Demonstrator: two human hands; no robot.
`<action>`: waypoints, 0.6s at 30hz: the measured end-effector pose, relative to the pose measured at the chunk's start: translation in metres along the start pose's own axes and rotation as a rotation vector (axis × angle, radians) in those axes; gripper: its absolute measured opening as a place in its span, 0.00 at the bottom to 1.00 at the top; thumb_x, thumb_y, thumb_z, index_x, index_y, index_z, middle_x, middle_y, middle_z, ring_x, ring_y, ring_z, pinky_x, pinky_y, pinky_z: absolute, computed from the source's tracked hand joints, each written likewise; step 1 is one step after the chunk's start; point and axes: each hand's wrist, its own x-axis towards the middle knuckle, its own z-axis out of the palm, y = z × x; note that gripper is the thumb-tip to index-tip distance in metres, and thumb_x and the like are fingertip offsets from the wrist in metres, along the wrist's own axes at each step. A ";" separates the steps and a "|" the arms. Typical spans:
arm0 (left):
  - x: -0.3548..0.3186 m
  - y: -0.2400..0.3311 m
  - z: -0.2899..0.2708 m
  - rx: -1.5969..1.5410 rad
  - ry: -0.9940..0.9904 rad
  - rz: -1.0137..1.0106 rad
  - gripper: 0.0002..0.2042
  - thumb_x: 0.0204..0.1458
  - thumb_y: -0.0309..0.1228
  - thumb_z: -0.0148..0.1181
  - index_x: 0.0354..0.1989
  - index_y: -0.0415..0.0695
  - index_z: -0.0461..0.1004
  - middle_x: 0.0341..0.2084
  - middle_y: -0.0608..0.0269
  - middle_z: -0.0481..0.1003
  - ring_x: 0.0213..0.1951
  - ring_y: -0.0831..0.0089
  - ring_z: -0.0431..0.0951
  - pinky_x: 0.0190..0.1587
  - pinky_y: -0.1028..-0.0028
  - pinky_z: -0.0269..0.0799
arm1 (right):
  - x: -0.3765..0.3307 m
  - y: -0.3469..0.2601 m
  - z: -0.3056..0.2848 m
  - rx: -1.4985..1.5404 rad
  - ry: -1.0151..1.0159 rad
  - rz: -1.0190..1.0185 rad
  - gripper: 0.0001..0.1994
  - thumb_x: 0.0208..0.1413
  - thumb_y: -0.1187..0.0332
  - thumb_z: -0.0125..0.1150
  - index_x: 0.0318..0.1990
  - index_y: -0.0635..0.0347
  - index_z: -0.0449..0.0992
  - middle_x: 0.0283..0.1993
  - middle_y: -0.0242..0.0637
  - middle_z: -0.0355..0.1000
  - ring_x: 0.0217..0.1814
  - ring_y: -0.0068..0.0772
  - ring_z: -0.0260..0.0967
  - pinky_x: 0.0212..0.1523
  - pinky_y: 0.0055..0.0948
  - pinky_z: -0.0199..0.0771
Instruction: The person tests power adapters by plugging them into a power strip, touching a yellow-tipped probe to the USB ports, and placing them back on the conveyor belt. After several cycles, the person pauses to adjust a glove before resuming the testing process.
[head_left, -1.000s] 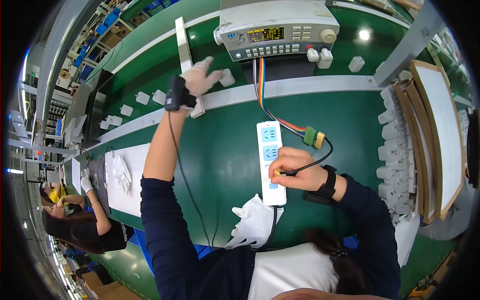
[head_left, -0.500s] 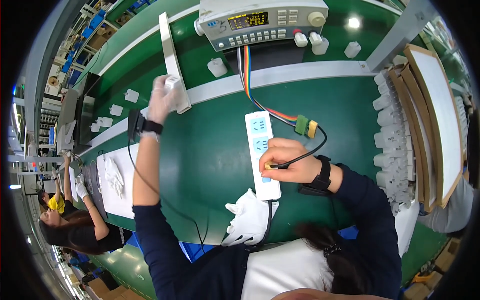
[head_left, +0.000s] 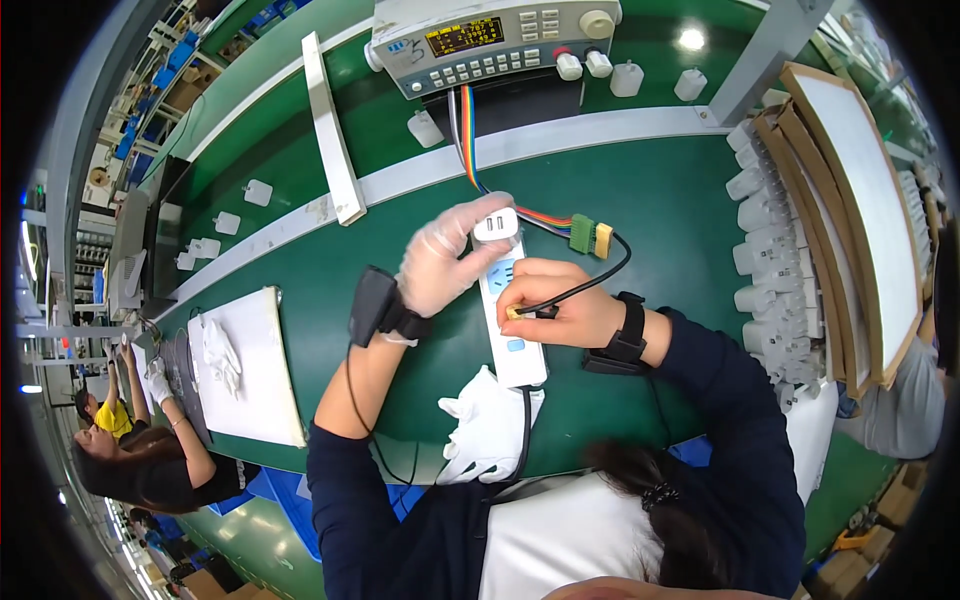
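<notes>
My left hand (head_left: 447,253), in a thin translucent glove, grips a small white USB wall charger (head_left: 497,225) by its sides. Two ports show on the charger's upper face. It is at the far end of a white power strip (head_left: 519,371); whether its prongs are in a socket is hidden. Over the strip's middle, my bare right hand (head_left: 565,305) pinches a small yellow connector (head_left: 515,313). A black cable (head_left: 588,283) loops from there to a yellow plug (head_left: 603,240) joined to a green terminal block (head_left: 582,234). Black straps circle both wrists.
A bench instrument (head_left: 490,45) with a lit display stands at the back, feeding a rainbow ribbon cable (head_left: 468,135). White gloves (head_left: 490,428) lie by the strip's near end. Several chargers (head_left: 755,250) line the right side beside cardboard dividers (head_left: 835,230). Co-workers sit at far left.
My left hand has swung right and nearer with the charger, from beside the upright white bar to the power strip. My right hand still pinches the connector. The instrument's readings have changed.
</notes>
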 end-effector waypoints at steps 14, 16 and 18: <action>-0.056 0.011 0.026 -0.304 0.072 0.180 0.24 0.46 0.31 0.65 0.55 0.50 0.69 0.46 0.62 0.76 0.50 0.61 0.75 0.57 0.62 0.63 | -0.004 -0.015 -0.003 -0.304 0.061 -0.175 0.05 0.53 0.68 0.63 0.36 0.55 0.78 0.28 0.30 0.67 0.27 0.25 0.62 0.28 0.25 0.61; -0.064 0.005 0.029 0.005 -0.028 0.202 0.24 0.46 0.30 0.65 0.54 0.51 0.69 0.46 0.64 0.76 0.48 0.62 0.75 0.57 0.62 0.61 | 0.004 -0.031 -0.012 -0.318 0.127 -0.241 0.04 0.55 0.70 0.60 0.35 0.58 0.78 0.31 0.31 0.70 0.29 0.26 0.63 0.31 0.25 0.62; -0.061 0.004 0.029 -0.024 -0.052 0.188 0.24 0.46 0.30 0.65 0.54 0.51 0.69 0.46 0.65 0.76 0.48 0.63 0.76 0.57 0.62 0.61 | 0.014 -0.036 -0.018 -0.347 0.207 -0.298 0.05 0.57 0.71 0.57 0.34 0.61 0.77 0.34 0.33 0.72 0.31 0.27 0.65 0.33 0.25 0.64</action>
